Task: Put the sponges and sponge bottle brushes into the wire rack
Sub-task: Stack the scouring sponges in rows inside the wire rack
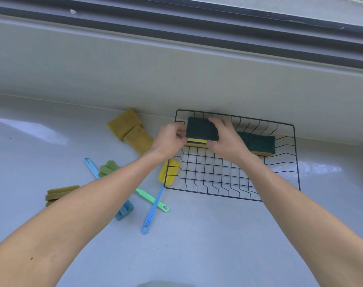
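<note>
A black wire rack [284, 179] sits against the wall at the right. Inside its back left corner, a green-topped yellow sponge [199, 129] is held from both sides: my right hand [226, 139] grips its right end and my left hand [169, 139] pinches its left edge. A second green-topped sponge [257, 142] lies in the rack's back right. Outside the rack, two tan sponges [133, 129] lie at the wall. Three sponge bottle brushes lie left of the rack: a yellow-headed one with a blue handle [153, 208], a green one [151, 198] and a light blue one [91, 166].
More olive-tan sponges [60, 192] lie stacked at the left, partly behind my left forearm. A blue sponge head [124, 210] shows under that arm. The grey counter [197, 245] meets a pale wall, with a window frame [176, 23] above.
</note>
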